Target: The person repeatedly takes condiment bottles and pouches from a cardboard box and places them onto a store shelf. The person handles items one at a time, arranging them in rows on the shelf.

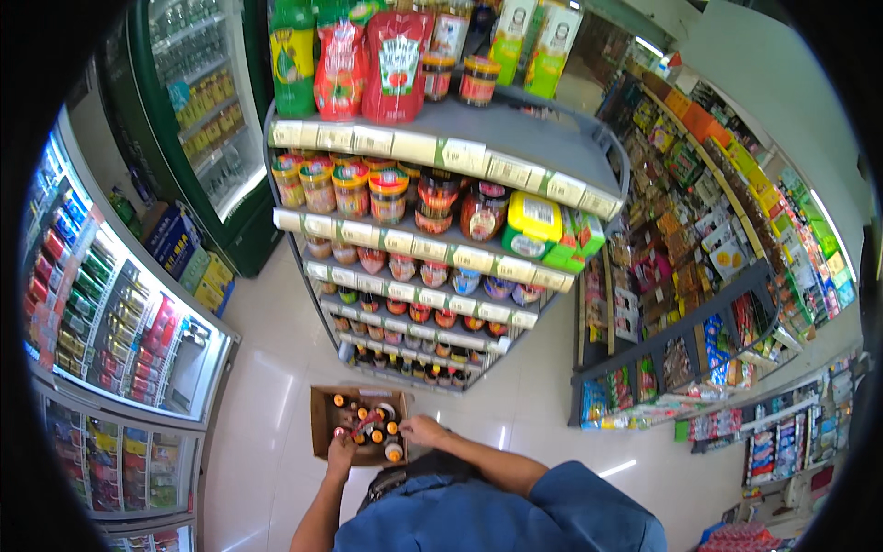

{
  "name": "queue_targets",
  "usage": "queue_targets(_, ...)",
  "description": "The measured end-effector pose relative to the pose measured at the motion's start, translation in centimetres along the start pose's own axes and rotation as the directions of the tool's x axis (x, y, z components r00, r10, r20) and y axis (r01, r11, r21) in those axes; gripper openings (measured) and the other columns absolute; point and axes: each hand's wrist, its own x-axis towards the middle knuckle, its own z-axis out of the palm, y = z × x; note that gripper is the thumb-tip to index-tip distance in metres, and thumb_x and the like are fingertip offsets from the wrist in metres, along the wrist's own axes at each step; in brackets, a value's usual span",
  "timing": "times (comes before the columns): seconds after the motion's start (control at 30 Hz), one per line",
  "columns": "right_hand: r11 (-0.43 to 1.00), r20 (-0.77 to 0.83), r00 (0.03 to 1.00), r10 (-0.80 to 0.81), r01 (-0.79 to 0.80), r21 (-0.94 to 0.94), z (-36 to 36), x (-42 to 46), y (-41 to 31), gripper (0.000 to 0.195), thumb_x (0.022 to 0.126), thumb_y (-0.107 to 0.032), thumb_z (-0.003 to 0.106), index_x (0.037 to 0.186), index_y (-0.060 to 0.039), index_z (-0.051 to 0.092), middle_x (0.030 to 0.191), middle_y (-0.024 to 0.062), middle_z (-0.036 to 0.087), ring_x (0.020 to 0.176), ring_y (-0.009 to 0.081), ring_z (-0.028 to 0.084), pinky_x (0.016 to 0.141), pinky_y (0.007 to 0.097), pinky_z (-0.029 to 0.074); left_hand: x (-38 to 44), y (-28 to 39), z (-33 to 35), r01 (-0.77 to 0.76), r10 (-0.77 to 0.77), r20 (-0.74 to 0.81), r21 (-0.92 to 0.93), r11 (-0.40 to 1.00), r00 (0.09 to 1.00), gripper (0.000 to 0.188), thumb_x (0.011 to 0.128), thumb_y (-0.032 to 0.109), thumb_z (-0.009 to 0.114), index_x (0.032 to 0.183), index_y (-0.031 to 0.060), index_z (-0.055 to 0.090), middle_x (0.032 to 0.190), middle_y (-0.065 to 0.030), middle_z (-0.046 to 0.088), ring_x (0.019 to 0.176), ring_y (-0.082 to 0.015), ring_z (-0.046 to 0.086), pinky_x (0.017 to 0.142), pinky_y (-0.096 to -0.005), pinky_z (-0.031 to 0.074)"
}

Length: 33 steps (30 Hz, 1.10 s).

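An open cardboard box [323, 424] stands on the tiled floor before me, holding several dark bottles [377, 436] with orange-yellow caps, upright. Over the box's near left part is my left hand [341, 455], its fingers drawn together at a small item with a red and white top; whether it grips this item is too small to tell. A red strip-like thing [365, 422] lies across the bottles beside that hand. My right hand [422, 430] is at the box's right edge, fingers bent towards the bottle caps; what its fingertips touch is not clear.
A shelf rack [421, 241] with jars, sauce pouches and bottles rises just beyond the box. Lit drink coolers [219, 372] line the left side. Snack racks [683, 345] stand to the right. Cartons [207, 276] sit on the floor near the green fridge [259, 238].
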Motion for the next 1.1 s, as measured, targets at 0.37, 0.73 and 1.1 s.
queue_targets(0.37,0.995,0.059,0.996,-0.07,0.066,0.078,-7.9,-1.7,-0.8,0.035,0.099,-0.032,0.064,0.121,-0.007,0.074,0.099,0.0189,0.076,0.092,0.0372,0.072,0.085,0.0459,0.056,0.4,1.8,3.9,-0.039,0.304,-0.346,0.601,0.798,0.888,0.03,0.081,0.008,0.073,0.11,0.0012,0.069,0.101,-0.0179,0.071,0.095,-0.0415,0.066,0.085,-0.0461,0.054)
queue_targets(0.73,0.894,-0.17,0.88,-0.443,0.447,-0.015,-36.0,-4.9,-19.0,0.033,0.099,-0.028,0.07,0.123,-0.0054,0.073,0.11,0.0132,0.077,0.094,0.0225,0.073,0.084,0.0354,0.057,-0.8,41.9,7.1,-0.616,0.614,-0.125,0.028,0.787,0.779,0.032,0.103,0.011,0.062,0.131,-0.004,0.063,0.12,-0.0119,0.071,0.107,-0.0186,0.067,0.093,-0.0328,0.053)
queue_targets(1.1,0.753,-0.551,0.577,-0.602,0.182,-0.632,-65.4,0.9,-30.8,0.031,0.087,-0.025,0.076,0.108,-0.0015,0.077,0.096,0.023,0.075,0.091,0.0387,0.074,0.085,0.0468,0.058,0.0,63.5,9.3,-0.772,0.771,0.013,-0.006,0.636,0.636,0.037,0.103,0.012,0.061,0.137,-0.0011,0.059,0.122,-0.0092,0.067,0.11,-0.0138,0.062,0.096,-0.0293,0.05)
